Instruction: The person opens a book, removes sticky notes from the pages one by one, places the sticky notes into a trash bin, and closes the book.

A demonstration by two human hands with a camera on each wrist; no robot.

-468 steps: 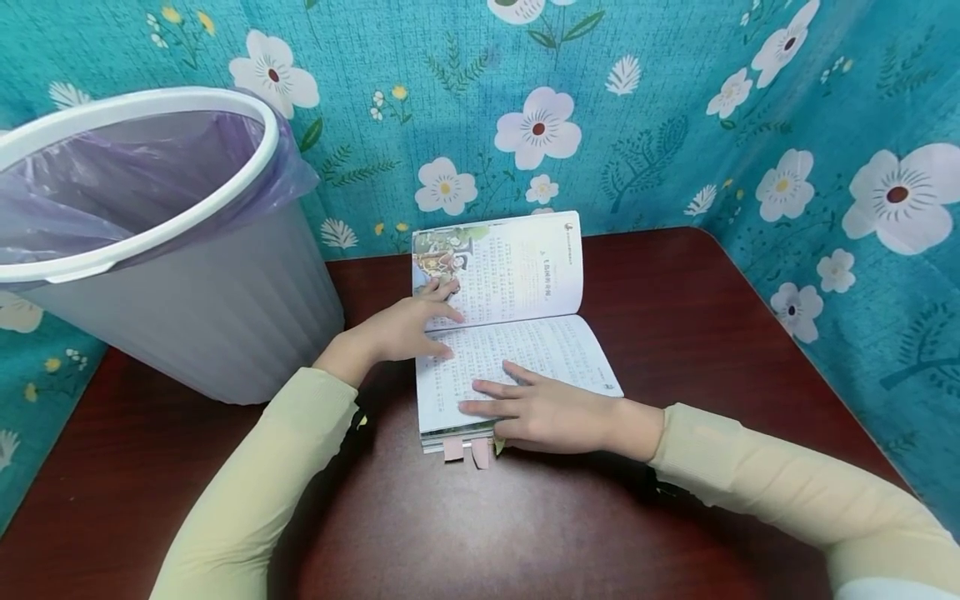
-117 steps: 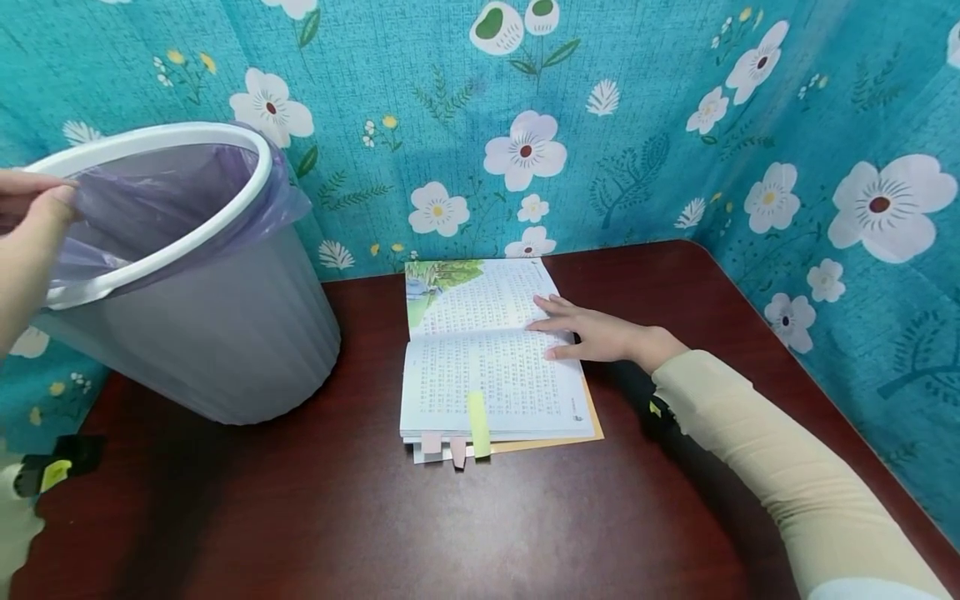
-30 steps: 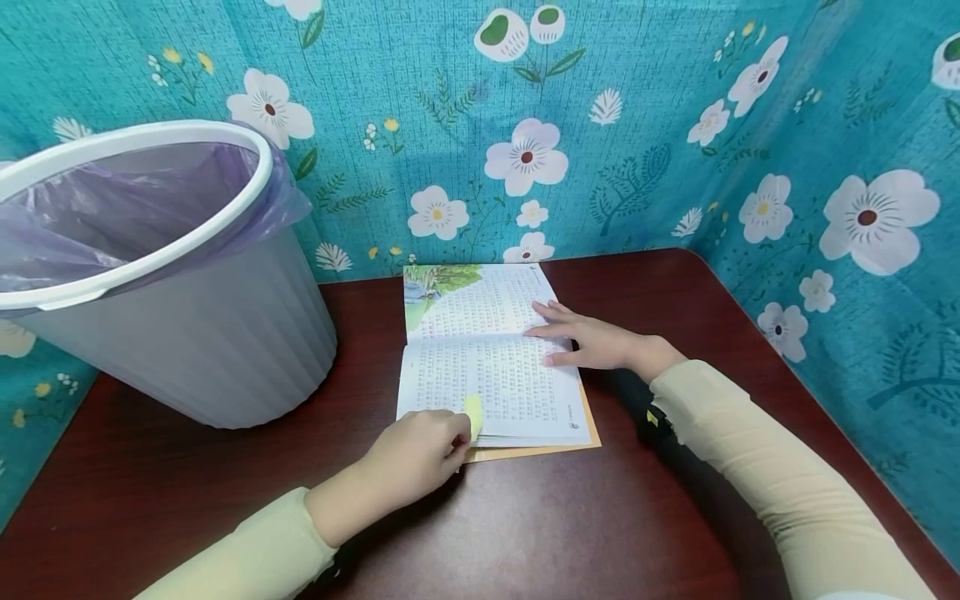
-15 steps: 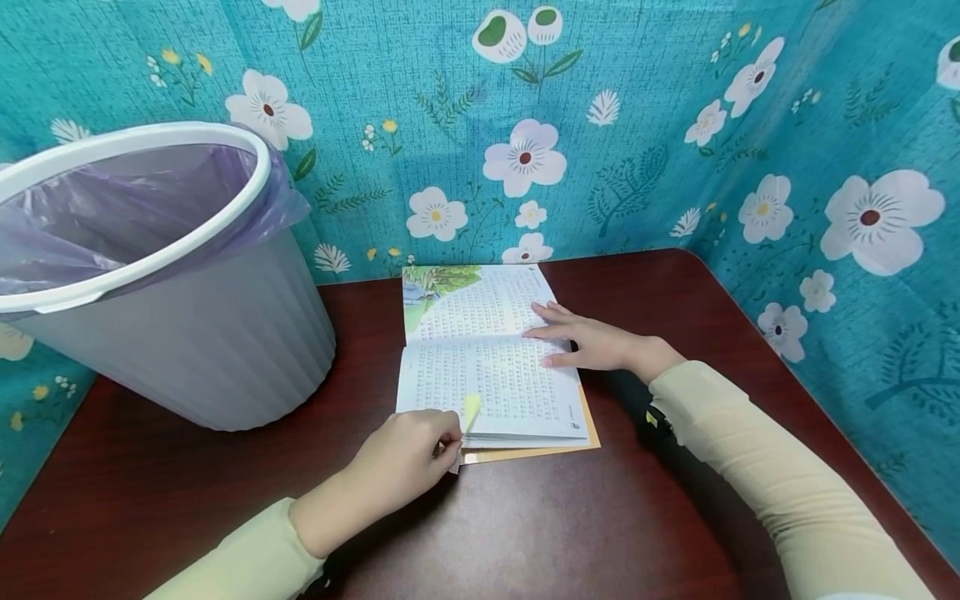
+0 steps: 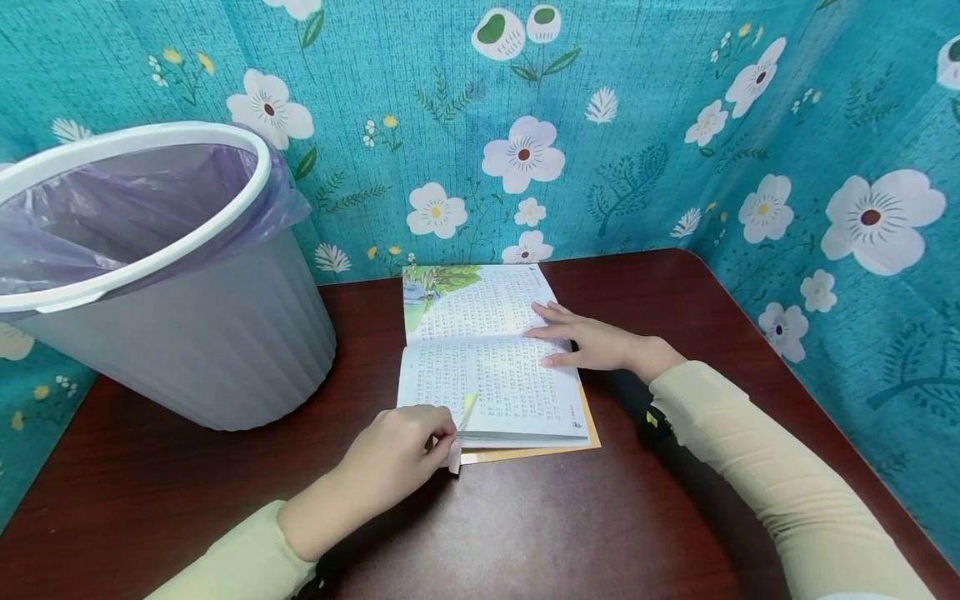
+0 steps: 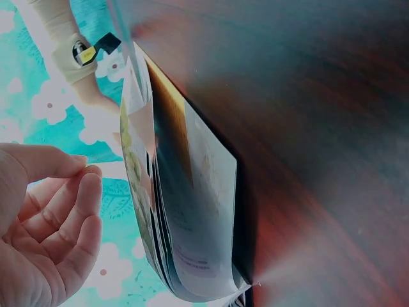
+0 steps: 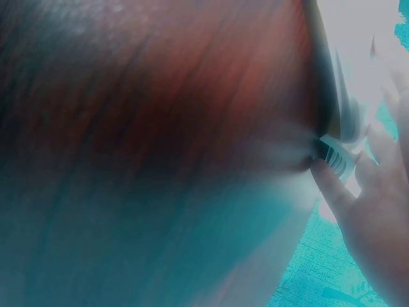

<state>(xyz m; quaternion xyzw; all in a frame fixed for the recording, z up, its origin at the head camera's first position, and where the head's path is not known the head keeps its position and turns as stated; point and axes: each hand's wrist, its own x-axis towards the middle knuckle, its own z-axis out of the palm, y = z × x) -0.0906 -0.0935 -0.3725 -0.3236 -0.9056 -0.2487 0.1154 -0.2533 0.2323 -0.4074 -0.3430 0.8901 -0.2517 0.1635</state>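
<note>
An open book (image 5: 495, 375) lies on the dark red-brown table, its upper page partly illustrated. At its lower edge my left hand (image 5: 405, 446) pinches the bottom end of a yellow sticky tab (image 5: 468, 408) between thumb and index finger. The tab's upper end lies on the page while the rest slants up toward the fingertips. In the left wrist view, the left hand (image 6: 54, 224) shows thumb and index tips together. A pink sticky tab (image 5: 455, 457) sticks out below the book beside that hand. My right hand (image 5: 592, 340) rests with spread fingers on the book's right side.
A grey trash bin (image 5: 225, 333) with a purple liner (image 5: 142, 196) stands to the left of the book. Behind and to the right hangs teal floral cloth (image 5: 630, 125). Brown table surface (image 5: 570, 517) lies in front of the book.
Earlier the left hand was at the bin rim, then came to the yellow tab. Over the last second it has drawn slightly left, and the tab has lifted and twisted. The right hand stays put.
</note>
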